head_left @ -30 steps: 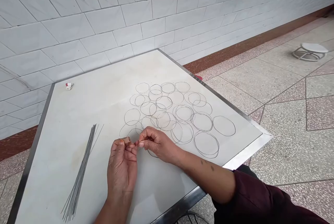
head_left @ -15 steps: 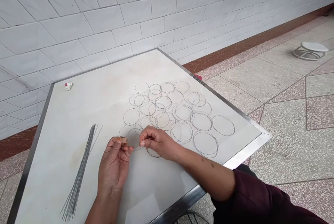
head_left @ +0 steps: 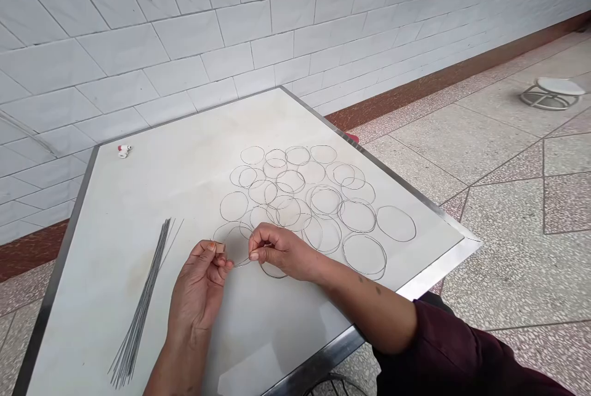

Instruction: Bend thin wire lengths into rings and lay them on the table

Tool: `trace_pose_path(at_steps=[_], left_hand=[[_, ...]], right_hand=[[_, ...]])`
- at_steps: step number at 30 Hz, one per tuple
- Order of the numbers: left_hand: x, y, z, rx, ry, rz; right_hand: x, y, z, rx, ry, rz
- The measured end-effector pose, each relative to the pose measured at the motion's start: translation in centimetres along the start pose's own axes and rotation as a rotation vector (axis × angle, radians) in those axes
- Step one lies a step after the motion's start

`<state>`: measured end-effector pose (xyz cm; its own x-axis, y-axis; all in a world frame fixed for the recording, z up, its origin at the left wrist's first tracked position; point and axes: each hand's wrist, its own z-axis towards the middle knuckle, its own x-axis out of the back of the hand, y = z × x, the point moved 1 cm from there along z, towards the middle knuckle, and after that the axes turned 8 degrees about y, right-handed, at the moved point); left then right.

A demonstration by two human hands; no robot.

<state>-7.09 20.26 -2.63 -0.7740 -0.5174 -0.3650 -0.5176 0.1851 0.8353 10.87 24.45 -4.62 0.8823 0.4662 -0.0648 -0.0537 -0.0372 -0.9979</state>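
The left hand (head_left: 198,285) pinches a small tan piece (head_left: 220,248) above the counter (head_left: 184,168); the right hand (head_left: 279,252) is closed at the fingertips, its grip unclear, near wire rings (head_left: 233,206). Straight wires (head_left: 143,310) lie to the left.

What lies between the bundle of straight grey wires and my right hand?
A thin loose grey wire, then your left hand pinching a small brown piece; the head view shows it.
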Motion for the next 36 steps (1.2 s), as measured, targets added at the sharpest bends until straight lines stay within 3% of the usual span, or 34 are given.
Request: trace_pose_path(at_steps=[5, 14, 24, 32, 36], left_hand=[[-0.02, 0.04, 0.03, 0.031, 0.006, -0.003], [-0.05, -0.26, -0.03, 0.091, 0.005, -0.039], [-0.02, -0.07, -0.11, 0.060, 0.030, -0.049], [-0.04, -0.14, -0.06, -0.014, -0.007, 0.010], [0.06, -0.24, 0.04, 0.003, 0.016, -0.007]], right_hand=[[0.18, 0.10, 0.06, 0.018, -0.049, 0.031], [-0.53, 0.66, 0.04, 0.037, -0.117, 0.298], [-0.34, 0.59, -0.05, 0.007, -0.089, 0.186], [-0.36, 0.72, 0.16, -0.102, -0.077, 0.387], [-0.14, 0.68, 0.11, -0.093, -0.124, 0.334]])
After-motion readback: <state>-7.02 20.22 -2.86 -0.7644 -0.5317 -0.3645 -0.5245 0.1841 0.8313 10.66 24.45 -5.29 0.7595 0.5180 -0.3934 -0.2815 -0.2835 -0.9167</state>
